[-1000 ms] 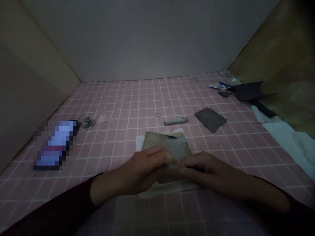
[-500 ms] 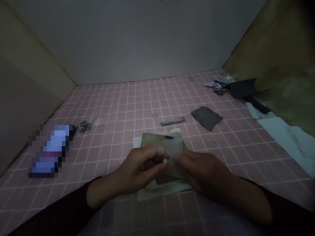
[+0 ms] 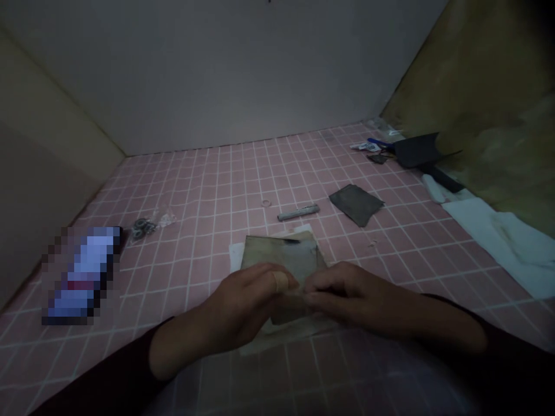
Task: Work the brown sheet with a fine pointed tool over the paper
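My left hand (image 3: 249,297), with a bandage (image 3: 281,282) around one finger, is closed above a worn greyish sheet (image 3: 271,251). My right hand (image 3: 347,292) is closed opposite it, thumb and fingers pinched together. The fingertips of both hands nearly meet over the sheet. Whatever they grip is too small and dim to make out. Under the sheet lies pale paper (image 3: 249,345), its edges showing on several sides. Just behind the sheet rest a grey rolled tube (image 3: 298,213) and a small pale ring (image 3: 266,203).
A phone with a lit, pixelated screen (image 3: 84,271) lies at left beside a clear bag of small metal parts (image 3: 143,227). Dark sandpaper-like sheets (image 3: 356,204) sit right of the tube. Along the right wall are a black dustpan (image 3: 418,151) and white paper (image 3: 498,237).
My left hand has rolled over, so its thumb is now hidden and its back shows. My right fingers have curled in more. The whole view has shifted slightly.
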Available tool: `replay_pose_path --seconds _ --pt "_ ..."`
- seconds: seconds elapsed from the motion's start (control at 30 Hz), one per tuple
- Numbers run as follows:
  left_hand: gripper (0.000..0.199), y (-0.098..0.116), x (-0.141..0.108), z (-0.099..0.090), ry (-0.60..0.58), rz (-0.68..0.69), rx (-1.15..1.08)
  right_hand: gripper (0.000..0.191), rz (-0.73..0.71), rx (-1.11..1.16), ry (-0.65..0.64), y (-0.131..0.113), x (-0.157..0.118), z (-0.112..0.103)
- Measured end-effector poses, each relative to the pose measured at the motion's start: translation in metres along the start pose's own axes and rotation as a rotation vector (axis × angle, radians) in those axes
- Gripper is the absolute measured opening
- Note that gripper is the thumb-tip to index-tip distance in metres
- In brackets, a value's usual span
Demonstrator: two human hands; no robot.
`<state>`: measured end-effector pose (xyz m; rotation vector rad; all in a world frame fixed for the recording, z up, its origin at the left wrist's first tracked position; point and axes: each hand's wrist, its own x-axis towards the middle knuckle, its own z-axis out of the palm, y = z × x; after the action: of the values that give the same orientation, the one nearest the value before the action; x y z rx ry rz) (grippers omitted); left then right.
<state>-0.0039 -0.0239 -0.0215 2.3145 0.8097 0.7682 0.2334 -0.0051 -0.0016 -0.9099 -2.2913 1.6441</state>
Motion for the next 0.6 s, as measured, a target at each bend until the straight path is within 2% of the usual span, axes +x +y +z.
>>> replay_pose_path --seconds 0.1,0.17,0.2,0.27,0.37,0.43,0.5,0.6 --pt "0.016 0.001 0.002 -0.004 0.039 -0.116 -0.082 0.024 -0.119 -0.3 0.258 0.006 -0.002 0.007" --pt "0.013 0.001 0.002 -0.005 0.065 -0.148 -0.114 0.019 -0.16 -0.498 0.335 0.012 -0.003 0.013" --pt "0.012 0.001 0.002 -0.004 0.069 -0.148 -0.105 0.019 -0.154 -0.54 0.329 0.013 -0.003 0.015" --pt "0.014 0.0 0.002 -0.002 0.042 -0.121 -0.051 0.019 -0.114 -0.471 0.273 0.012 -0.002 0.015" --pt "0.023 -0.002 0.001 0.002 -0.034 -0.012 0.033 0.029 -0.041 -0.16 0.108 0.006 0.0 0.006" --pt "0.026 -0.001 0.0 0.002 -0.027 0.046 0.06 0.034 -0.021 -0.023 0.022 0.003 0.001 0.001" --pt "0.022 0.0 0.001 0.0 0.011 0.012 0.043 0.033 -0.05 -0.072 0.076 0.004 0.0 0.001" --pt "0.013 0.001 0.001 -0.005 0.044 -0.112 -0.058 0.02 -0.165 -0.389 0.293 0.01 -0.002 0.009"
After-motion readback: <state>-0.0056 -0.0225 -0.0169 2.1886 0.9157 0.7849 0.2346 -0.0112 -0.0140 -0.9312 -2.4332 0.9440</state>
